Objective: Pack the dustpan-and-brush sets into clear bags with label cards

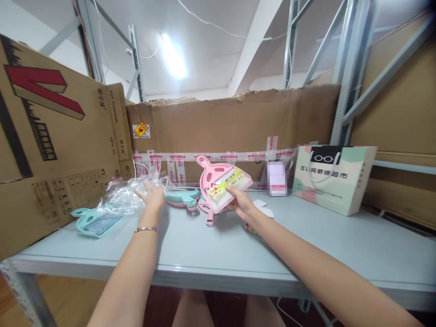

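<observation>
My right hand (242, 202) grips a pink dustpan and brush set (221, 187) by its lower right side, raised over the table. A yellow printed label lies across its white bristles, and its looped handle points up. My left hand (152, 195) is spread open at a heap of clear plastic bags (124, 195); whether the fingers touch the film is hard to tell. Between the hands lies a stack of dustpans (182, 198), green on top with pink beneath. Under the bags, at the left, is a green dustpan with a brush (98, 223). Another pink piece sits behind the raised set, partly hidden.
Cardboard walls the table: a big printed box (57, 136) on the left and a long taped carton (221, 127) at the back. A paper gift bag (332, 181) stands right, beside a small blurred box (277, 180). White paper pieces (264, 208) lie near my right wrist.
</observation>
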`<action>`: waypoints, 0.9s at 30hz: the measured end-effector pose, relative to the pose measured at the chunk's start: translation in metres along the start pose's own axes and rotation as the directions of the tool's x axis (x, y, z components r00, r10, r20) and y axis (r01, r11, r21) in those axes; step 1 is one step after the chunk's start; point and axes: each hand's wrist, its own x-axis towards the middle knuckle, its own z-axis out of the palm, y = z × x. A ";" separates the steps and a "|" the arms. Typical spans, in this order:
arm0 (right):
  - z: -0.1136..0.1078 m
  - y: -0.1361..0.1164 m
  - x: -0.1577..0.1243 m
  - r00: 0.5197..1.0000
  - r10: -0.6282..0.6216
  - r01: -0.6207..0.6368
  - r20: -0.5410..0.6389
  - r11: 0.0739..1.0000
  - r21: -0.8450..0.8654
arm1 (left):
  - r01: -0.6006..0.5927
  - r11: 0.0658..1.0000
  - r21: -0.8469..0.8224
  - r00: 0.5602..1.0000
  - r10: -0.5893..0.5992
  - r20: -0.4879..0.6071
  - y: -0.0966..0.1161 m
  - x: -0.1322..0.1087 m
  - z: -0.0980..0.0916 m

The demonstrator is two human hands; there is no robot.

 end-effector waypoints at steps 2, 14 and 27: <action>-0.002 0.000 0.002 1.000 -0.004 0.004 -0.015 1.000 0.008 | 0.036 0.995 0.098 0.999 -0.033 -0.035 -0.010 0.003 0.011; -0.006 -0.005 0.009 0.999 -0.002 0.002 -0.053 1.000 0.003 | -0.185 0.981 -0.064 0.982 0.188 0.035 0.011 0.009 0.000; -0.009 -0.001 0.012 0.998 -0.040 0.038 -0.050 0.998 -0.041 | -0.359 0.883 -0.304 0.881 0.428 0.204 0.057 -0.014 0.000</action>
